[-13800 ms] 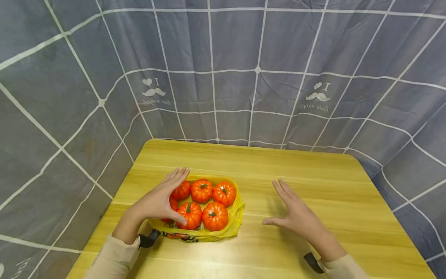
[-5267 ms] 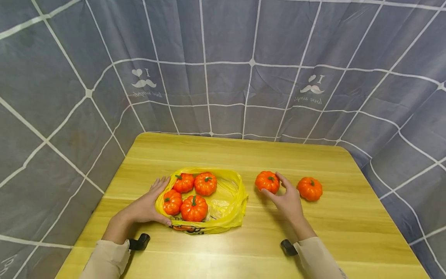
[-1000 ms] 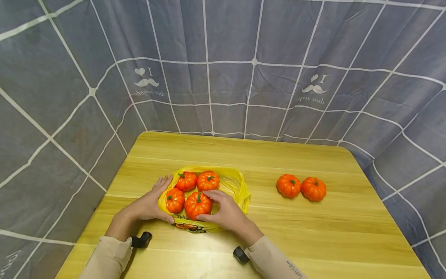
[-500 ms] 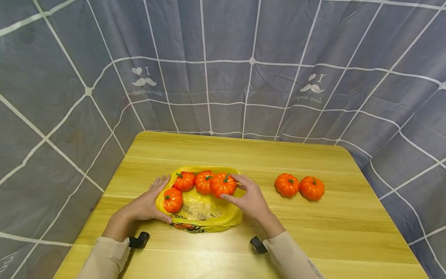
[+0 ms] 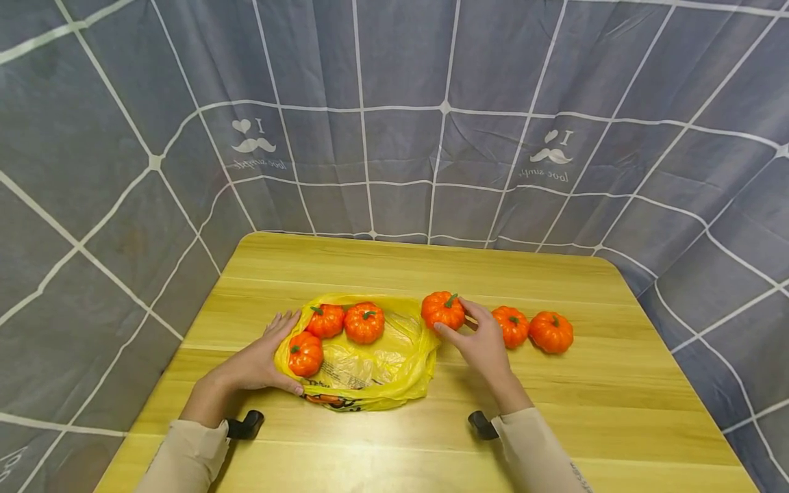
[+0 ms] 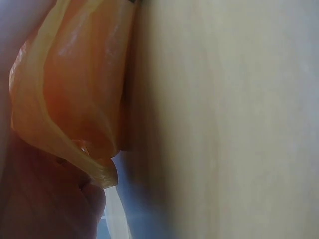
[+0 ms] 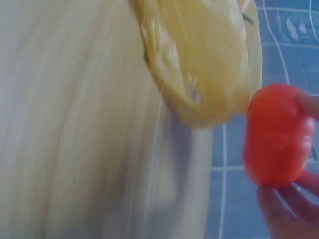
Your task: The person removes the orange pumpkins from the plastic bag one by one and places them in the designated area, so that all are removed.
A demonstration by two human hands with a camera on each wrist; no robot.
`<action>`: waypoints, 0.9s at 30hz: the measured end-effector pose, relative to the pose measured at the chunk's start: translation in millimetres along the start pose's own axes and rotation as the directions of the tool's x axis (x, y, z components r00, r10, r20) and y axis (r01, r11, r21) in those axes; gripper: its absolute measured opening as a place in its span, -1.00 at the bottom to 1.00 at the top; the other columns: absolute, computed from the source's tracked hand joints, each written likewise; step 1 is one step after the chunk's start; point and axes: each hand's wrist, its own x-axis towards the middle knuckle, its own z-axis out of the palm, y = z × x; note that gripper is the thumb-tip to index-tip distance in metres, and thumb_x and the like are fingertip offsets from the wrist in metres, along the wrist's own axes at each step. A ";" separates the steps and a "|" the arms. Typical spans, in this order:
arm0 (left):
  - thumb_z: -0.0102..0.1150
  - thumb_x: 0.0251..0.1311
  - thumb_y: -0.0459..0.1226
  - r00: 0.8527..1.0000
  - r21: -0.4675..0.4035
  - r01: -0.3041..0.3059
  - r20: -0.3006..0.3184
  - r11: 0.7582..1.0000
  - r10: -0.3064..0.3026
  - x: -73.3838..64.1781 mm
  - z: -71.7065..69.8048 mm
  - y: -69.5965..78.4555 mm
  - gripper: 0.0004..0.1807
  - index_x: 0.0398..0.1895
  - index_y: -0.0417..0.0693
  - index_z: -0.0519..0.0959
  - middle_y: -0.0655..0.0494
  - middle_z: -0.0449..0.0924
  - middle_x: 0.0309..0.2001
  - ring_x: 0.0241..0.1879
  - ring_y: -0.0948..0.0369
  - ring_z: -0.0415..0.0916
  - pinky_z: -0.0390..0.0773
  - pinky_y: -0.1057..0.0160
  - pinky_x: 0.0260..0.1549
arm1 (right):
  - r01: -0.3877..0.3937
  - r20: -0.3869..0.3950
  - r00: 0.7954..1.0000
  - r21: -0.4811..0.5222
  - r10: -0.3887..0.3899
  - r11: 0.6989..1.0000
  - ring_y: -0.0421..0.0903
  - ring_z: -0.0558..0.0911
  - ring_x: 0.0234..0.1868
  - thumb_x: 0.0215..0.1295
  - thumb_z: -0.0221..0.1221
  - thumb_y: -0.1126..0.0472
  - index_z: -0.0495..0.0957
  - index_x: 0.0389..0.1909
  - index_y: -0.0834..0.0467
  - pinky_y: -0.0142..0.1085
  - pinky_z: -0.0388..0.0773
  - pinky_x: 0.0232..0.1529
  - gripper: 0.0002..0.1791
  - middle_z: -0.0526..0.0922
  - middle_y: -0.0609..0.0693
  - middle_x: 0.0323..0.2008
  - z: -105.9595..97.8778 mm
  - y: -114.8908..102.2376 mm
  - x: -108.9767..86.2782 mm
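Observation:
My right hand point(image 5: 483, 342) pinches a small orange pumpkin point(image 5: 442, 310) with a green stem between thumb and fingers, above the right rim of a yellow plastic bag point(image 5: 401, 390). The right wrist view shows this pumpkin point(image 7: 276, 137) raised beside the bag point(image 7: 204, 74). Spread along the bag's left side, my left hand point(image 5: 255, 359) presses against it, thumb at the front and fingers behind. Inside the bag sit three pumpkins: one at the front left point(image 5: 305, 354), one at the back left point(image 5: 327, 320) and one at the back middle point(image 5: 364, 323).
Two more pumpkins stand side by side on the wooden table point(image 5: 382, 452), right of my right hand: a nearer one point(image 5: 513, 327), partly covered by the hand, and a farther one point(image 5: 551, 333). A grey checked curtain point(image 5: 407, 150) surrounds the table's back and sides.
My right hand has lifted the large front pumpkin out of the bag and moved it to the right and back. Earlier, two pumpkins went from the bag to the table. My left hand stays put.

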 end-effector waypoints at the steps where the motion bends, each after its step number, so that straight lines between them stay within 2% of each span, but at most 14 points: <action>1: 0.71 -0.31 0.04 1.000 0.000 0.002 0.000 1.000 -0.002 -0.1 0.1 0.0 0.54 0.64 -0.12 -0.19 -0.39 -0.36 0.56 0.50 -0.33 -0.52 -0.30 -0.49 0.29 | -0.023 -0.007 1.000 -0.012 0.023 1.000 0.15 0.44 0.31 0.11 0.51 0.06 0.41 0.37 0.33 -0.03 0.48 0.23 -0.15 0.44 0.22 0.32 -2.6 2.1 0.2; 6: 0.71 -0.31 0.05 1.000 0.001 0.006 0.001 1.000 -0.006 0.0 0.4 -0.1 0.54 0.64 -0.12 -0.19 -0.39 -0.36 0.56 0.50 -0.34 -0.52 -0.30 -0.49 0.29 | -0.104 -0.039 0.994 -0.131 0.100 0.986 0.18 0.40 0.33 0.16 0.47 -0.03 0.37 0.40 0.32 0.01 0.39 0.30 -0.11 0.42 0.25 0.32 -12.5 14.9 1.8; 9: 0.70 -0.31 0.05 1.000 0.006 0.003 0.000 1.000 -0.003 0.3 0.0 -0.6 0.54 0.64 -0.14 -0.19 -0.40 -0.36 0.56 0.50 -0.34 -0.52 -0.29 -0.49 0.29 | -0.103 -0.043 0.994 -0.212 0.096 0.972 0.23 0.39 0.34 0.17 0.46 -0.04 0.37 0.39 0.36 0.08 0.32 0.33 -0.11 0.43 0.31 0.31 -14.8 21.6 2.6; 16: 0.71 -0.32 0.06 1.000 0.008 0.007 -0.002 1.000 -0.007 -0.2 -1.4 0.8 0.54 0.63 -0.18 -0.18 -0.42 -0.35 0.55 0.50 -0.35 -0.53 -0.29 -0.50 0.28 | -0.067 -0.011 0.998 -0.332 0.068 0.941 0.31 0.37 0.33 0.19 0.44 -0.02 0.35 0.37 0.44 0.11 0.26 0.36 -0.11 0.41 0.37 0.30 -14.4 29.6 3.7; 23: 0.70 -0.31 0.06 1.000 0.005 0.012 -0.002 1.000 -0.012 -0.2 -1.4 2.0 0.54 0.63 -0.17 -0.19 -0.42 -0.37 0.56 0.50 -0.33 -0.54 -0.30 -0.50 0.28 | -0.060 0.007 0.998 -0.378 0.068 0.924 0.32 0.35 0.35 0.22 0.42 -0.02 0.30 0.39 0.47 0.12 0.25 0.36 -0.09 0.35 0.36 0.34 -13.5 31.9 5.2; 27: 0.70 -0.31 0.05 1.000 0.003 0.016 -0.002 1.000 -0.016 0.1 -1.0 2.9 0.54 0.64 -0.15 -0.19 -0.40 -0.38 0.56 0.50 -0.33 -0.54 -0.31 -0.50 0.29 | -0.054 -0.001 0.998 -0.369 0.057 0.928 0.31 0.33 0.37 0.21 0.43 0.03 0.25 0.44 0.42 0.12 0.23 0.37 -0.07 0.34 0.37 0.37 -13.0 31.0 5.4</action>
